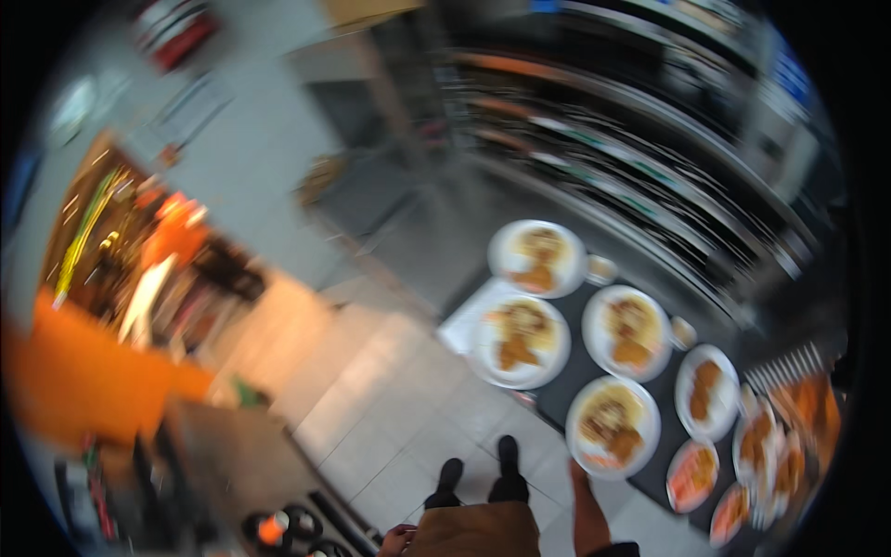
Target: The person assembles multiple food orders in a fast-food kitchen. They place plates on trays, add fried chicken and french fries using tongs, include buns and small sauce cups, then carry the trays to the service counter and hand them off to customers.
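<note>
My right hand (578, 472) is at the near rim of a white plate (650, 418), which juts slightly past the edge of a dark counter (568, 371). The fingers go under the plate and are hidden, but the hand appears to grip its rim. Pasta-like food in pale sauce and a browned piece lie on it. Three similar filled plates (560, 360) stand just beyond. Low beside my brown apron (475, 531), my left hand (397, 540) is curled; whether anything is in it is too small to see.
Further right on the counter are a plate with a browned piece (705, 390), smaller oval dishes (691, 476) and small cups (601, 269). Metal shelving (603, 139) rises behind. To my left stand a worktop (232, 455) with round black containers and a brightly lit orange area (102, 371).
</note>
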`<state>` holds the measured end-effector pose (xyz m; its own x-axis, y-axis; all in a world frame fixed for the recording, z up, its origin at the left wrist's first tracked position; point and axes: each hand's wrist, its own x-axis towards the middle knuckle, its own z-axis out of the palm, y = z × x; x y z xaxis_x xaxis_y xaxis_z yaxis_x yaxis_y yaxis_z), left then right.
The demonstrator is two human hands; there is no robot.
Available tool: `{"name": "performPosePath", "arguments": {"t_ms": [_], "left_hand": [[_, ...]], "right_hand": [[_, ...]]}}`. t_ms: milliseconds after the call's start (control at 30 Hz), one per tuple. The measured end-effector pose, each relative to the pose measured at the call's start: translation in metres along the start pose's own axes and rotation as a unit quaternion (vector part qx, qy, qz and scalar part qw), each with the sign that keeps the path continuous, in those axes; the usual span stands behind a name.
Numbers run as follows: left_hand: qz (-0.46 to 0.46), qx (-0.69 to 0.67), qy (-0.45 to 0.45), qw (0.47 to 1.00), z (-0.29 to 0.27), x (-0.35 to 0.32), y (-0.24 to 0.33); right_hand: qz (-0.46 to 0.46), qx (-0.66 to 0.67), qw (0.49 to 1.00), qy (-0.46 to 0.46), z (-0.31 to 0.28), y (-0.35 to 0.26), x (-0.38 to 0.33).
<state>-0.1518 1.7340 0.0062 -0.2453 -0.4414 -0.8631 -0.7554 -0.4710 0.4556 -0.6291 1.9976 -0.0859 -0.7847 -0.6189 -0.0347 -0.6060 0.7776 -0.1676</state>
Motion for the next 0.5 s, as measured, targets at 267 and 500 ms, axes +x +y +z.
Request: {"name": "performPosePath", "arguments": {"t_ms": [267,500], "left_hand": [[-0.010,0.199,-0.195,0.960,-0.058,0.089,0.114],[-0.167,0.027,-0.436,0.884,0.106,0.029,0.120]], "right_hand": [[-0.061,0.047,0.996,0.044,-0.035,-0.185,-0.134],[-0.031,0.250,0.968,-0.007,-0.125,-0.207,-0.295]]}}
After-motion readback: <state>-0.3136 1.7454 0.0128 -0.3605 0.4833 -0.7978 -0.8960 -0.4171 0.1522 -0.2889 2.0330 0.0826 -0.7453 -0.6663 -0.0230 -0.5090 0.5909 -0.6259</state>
